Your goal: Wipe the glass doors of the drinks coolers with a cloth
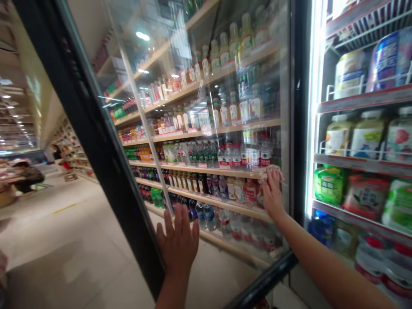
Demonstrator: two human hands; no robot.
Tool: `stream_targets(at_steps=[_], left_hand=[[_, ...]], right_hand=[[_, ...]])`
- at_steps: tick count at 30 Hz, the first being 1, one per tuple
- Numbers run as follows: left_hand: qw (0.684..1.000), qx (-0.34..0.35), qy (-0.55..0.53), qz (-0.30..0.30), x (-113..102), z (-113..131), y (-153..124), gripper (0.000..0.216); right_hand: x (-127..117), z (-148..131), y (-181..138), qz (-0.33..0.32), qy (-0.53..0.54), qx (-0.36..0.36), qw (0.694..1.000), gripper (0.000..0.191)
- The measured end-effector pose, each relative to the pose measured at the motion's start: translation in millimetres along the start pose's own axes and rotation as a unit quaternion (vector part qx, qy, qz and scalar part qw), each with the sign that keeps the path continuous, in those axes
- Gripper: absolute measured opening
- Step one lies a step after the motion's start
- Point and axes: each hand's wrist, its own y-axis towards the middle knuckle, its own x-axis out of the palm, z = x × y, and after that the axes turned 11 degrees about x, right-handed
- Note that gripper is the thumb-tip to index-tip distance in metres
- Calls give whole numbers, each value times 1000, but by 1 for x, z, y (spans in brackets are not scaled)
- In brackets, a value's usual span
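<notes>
A glass door (206,107) with a dark frame (106,141) stands swung out in front of me. My left hand (179,240) is spread with fingers up, at the lower left of the pane beside the frame; whether it touches the glass I cannot tell. My right hand (273,191) reaches to the right part of the pane, its fingers over a pale crumpled cloth (279,172) at the glass. Most of the cloth is hidden beneath the fingers. Shelves of bottled drinks (202,152) show through the pane.
To the right is a lit drinks fridge (317,128) with pouches (328,184), bottles and cans on racks. A pale floor (80,240) runs off to the left. A person (27,176) sits low at the far left, and another person (57,152) is farther back by the shelving.
</notes>
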Motion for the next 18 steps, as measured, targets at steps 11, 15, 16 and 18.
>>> stream_targets(at_steps=[11,15,16,18], left_hand=[[1000,12,18,1,-7,2,4,77],[1000,8,12,8,-7,2,2,77],[1000,8,12,9,-7,2,2,76],[1000,4,13,10,-7,2,2,75]], right_hand=[[26,-67,-39,-61,-23,-207,976,63],[35,-81,-64,-89,-13,-280,956,69],[37,-88,-63,-88,-7,-285,954,69],[41,-102,-58,-90,1,-287,954,67]])
